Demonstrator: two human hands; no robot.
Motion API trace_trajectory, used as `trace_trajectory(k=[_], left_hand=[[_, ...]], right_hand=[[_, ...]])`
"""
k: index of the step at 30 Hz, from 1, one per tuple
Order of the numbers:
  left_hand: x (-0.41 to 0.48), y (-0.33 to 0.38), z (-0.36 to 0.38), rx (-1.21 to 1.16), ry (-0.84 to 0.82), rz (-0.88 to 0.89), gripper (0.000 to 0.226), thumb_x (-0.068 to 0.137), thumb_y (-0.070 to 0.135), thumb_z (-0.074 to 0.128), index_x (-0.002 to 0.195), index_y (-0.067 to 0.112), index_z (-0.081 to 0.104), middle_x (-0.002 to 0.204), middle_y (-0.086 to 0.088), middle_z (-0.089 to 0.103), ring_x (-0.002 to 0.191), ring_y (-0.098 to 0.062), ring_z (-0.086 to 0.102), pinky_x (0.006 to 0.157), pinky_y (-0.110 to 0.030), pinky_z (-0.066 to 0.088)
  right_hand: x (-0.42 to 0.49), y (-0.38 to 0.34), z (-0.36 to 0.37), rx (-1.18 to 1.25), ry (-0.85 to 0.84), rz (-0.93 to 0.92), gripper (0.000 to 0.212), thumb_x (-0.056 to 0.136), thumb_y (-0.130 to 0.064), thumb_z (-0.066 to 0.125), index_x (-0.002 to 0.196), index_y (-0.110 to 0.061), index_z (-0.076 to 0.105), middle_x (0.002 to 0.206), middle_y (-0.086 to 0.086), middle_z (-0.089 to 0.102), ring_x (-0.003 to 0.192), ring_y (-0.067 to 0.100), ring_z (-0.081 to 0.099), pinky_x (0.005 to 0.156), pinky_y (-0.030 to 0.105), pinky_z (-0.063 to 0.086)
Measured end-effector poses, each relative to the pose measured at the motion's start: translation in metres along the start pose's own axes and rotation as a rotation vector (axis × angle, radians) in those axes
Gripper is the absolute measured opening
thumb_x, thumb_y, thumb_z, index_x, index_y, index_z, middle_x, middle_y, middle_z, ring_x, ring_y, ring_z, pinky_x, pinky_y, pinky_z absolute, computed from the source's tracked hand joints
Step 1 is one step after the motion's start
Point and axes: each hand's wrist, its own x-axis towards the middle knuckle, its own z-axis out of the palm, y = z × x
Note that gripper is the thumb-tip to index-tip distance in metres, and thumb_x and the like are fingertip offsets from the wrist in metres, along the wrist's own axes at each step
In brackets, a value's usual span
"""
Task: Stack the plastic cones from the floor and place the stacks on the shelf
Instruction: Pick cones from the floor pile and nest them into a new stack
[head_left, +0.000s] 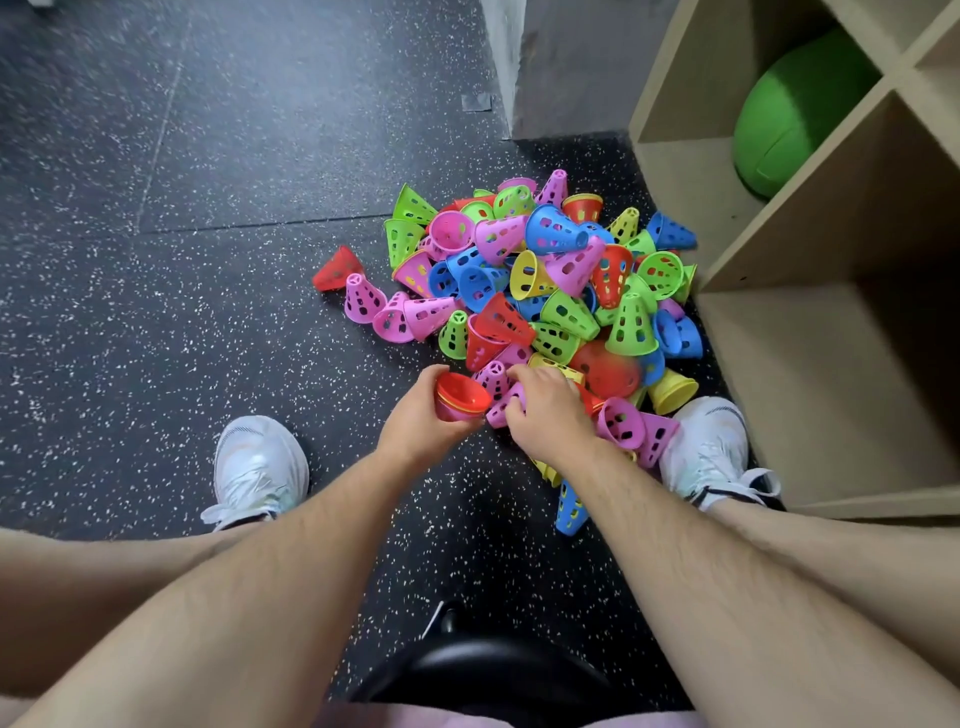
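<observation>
A pile of small perforated plastic cones in pink, blue, green, red and yellow lies on the speckled black floor beside the shelf. My left hand grips a short stack of nested cones, open end up, red on the inside. My right hand reaches into the near edge of the pile, its fingers curled round a pink cone lying on its side. The two hands are almost touching.
A wooden cubby shelf stands at the right; a green ball sits in an upper compartment. My two white shoes flank the pile. A black stool seat is below me. A grey wall corner rises behind the pile.
</observation>
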Motion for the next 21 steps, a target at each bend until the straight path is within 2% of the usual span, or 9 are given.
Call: trace_trajectory(k=[3, 6, 12, 16, 19, 21], left_hand=[[0.000, -0.005, 0.002, -0.002, 0.006, -0.032, 0.085, 0.076, 0.036, 0.088, 0.147, 0.027, 0.042, 0.118, 0.013, 0.062, 0.108, -0.011, 0.064, 0.090, -0.026, 0.046], [0.003, -0.009, 0.004, 0.006, 0.004, -0.040, 0.087, 0.075, 0.037, 0.090, 0.147, 0.027, 0.042, 0.123, 0.011, 0.063, 0.111, -0.012, 0.063, 0.098, -0.031, 0.049], [0.011, -0.016, 0.005, -0.001, 0.012, -0.072, 0.088, 0.074, 0.036, 0.090, 0.147, 0.028, 0.042, 0.124, 0.011, 0.064, 0.111, -0.011, 0.062, 0.098, -0.029, 0.047], [0.015, -0.019, 0.004, 0.005, 0.014, -0.080, 0.084, 0.076, 0.034, 0.088, 0.146, 0.028, 0.042, 0.116, 0.014, 0.060, 0.105, -0.009, 0.061, 0.090, -0.025, 0.043], [0.017, -0.021, 0.003, 0.017, 0.012, -0.082, 0.084, 0.075, 0.033, 0.088, 0.146, 0.027, 0.043, 0.118, 0.012, 0.062, 0.104, -0.009, 0.060, 0.089, -0.026, 0.043], [0.017, -0.024, 0.003, 0.027, 0.008, -0.082, 0.084, 0.073, 0.033, 0.089, 0.145, 0.026, 0.045, 0.119, 0.011, 0.063, 0.106, -0.011, 0.062, 0.091, -0.028, 0.046]], right_hand=[[0.010, 0.003, 0.011, -0.062, 0.021, 0.067, 0.036, 0.100, -0.025, 0.044, 0.134, -0.016, 0.050, 0.133, 0.001, 0.055, 0.128, 0.022, 0.040, 0.112, 0.041, 0.027], [0.021, 0.003, 0.020, -0.104, 0.048, 0.071, 0.036, 0.100, -0.027, 0.047, 0.135, -0.018, 0.052, 0.133, 0.001, 0.054, 0.128, 0.023, 0.039, 0.112, 0.040, 0.026], [0.043, -0.008, 0.030, -0.137, 0.062, 0.057, 0.048, 0.098, -0.034, 0.054, 0.144, -0.022, 0.044, 0.135, 0.004, 0.051, 0.128, 0.025, 0.039, 0.112, 0.041, 0.027], [0.047, -0.011, 0.037, -0.089, 0.077, 0.074, 0.039, 0.096, -0.042, 0.058, 0.126, -0.018, 0.053, 0.123, 0.006, 0.054, 0.120, 0.027, 0.045, 0.109, 0.042, 0.033], [0.044, -0.014, 0.040, -0.071, 0.071, 0.040, 0.032, 0.098, -0.043, 0.055, 0.110, -0.013, 0.056, 0.113, 0.008, 0.055, 0.107, 0.028, 0.053, 0.099, 0.041, 0.041], [0.041, -0.018, 0.042, -0.045, 0.040, 0.041, 0.031, 0.099, -0.040, 0.056, 0.107, -0.010, 0.057, 0.112, 0.009, 0.053, 0.101, 0.030, 0.056, 0.090, 0.042, 0.046]])
